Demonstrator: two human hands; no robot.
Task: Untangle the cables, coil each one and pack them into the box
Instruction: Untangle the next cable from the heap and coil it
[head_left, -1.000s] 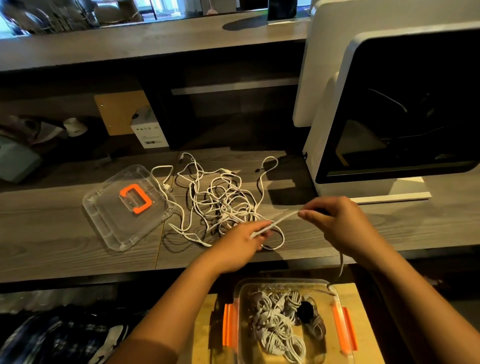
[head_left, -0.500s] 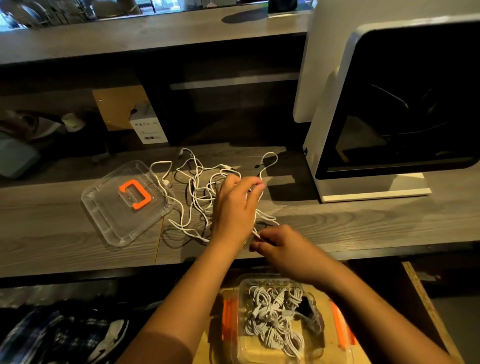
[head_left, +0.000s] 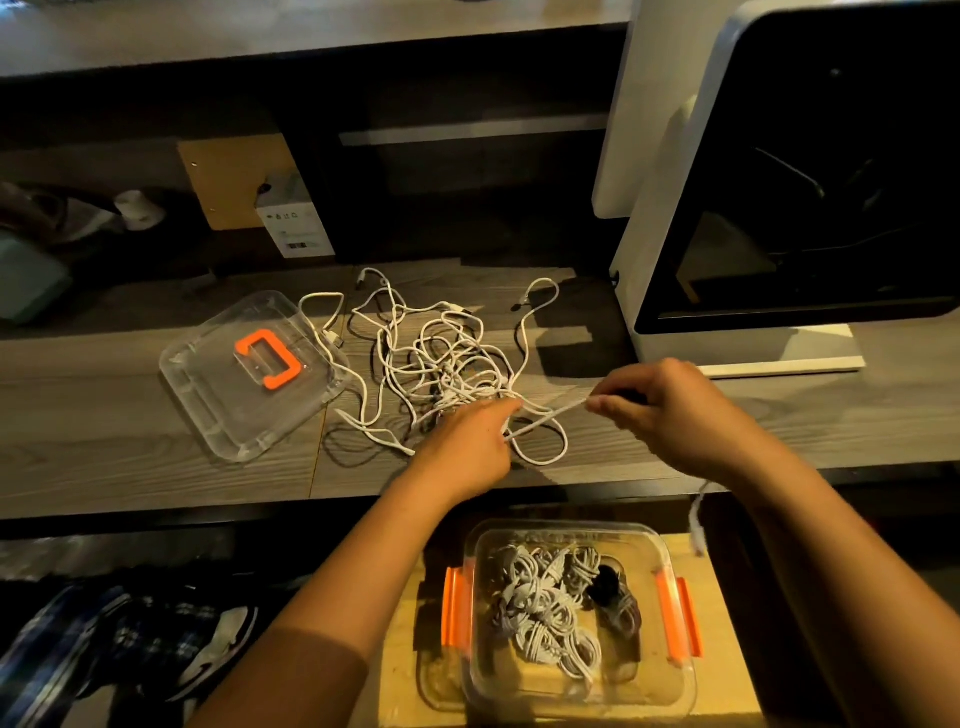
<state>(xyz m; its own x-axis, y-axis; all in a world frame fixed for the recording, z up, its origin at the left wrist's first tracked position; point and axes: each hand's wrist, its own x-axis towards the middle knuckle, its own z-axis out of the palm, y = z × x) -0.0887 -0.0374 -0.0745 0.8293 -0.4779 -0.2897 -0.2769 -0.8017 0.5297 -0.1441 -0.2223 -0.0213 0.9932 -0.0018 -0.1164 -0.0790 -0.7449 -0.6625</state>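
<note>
Dim, warm light falls on a grey wood-grain worktop that runs the full width. Behind it is a dark recess, topped by a shelf of the same wood. In the recess a cardboard sheet stands at the back, with a small white carton just in front; farther left is a blurred teal lump. At right a big white machine with a dark window stands on the worktop. Below the front edge are a pale wooden board at right, and a shoe and checked cloth at left
</note>
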